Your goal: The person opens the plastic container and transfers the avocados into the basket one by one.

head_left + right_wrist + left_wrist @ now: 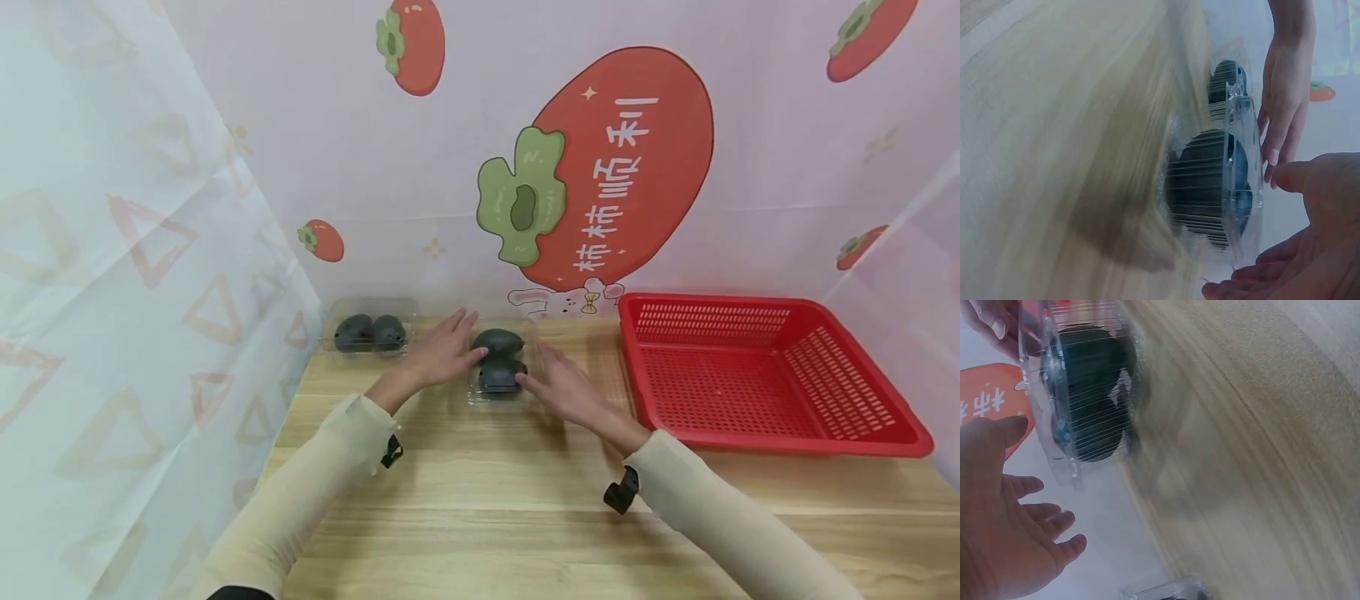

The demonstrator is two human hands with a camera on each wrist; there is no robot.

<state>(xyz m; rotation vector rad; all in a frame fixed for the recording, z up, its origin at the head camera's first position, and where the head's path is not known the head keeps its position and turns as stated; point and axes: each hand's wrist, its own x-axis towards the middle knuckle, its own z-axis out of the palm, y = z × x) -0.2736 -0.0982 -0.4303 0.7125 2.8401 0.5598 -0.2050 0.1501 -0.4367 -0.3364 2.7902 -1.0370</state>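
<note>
Two hands [438, 354] flanking clear avocado box [500, 367]

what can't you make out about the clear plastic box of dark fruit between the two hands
- Head view: whether the left hand and right hand touch the clear plastic clamshell box; too small to tell.
- Wrist views: the wooden table is smeared by motion blur.
- Left wrist view: a second clear box is cut off by the bottom edge.
</note>
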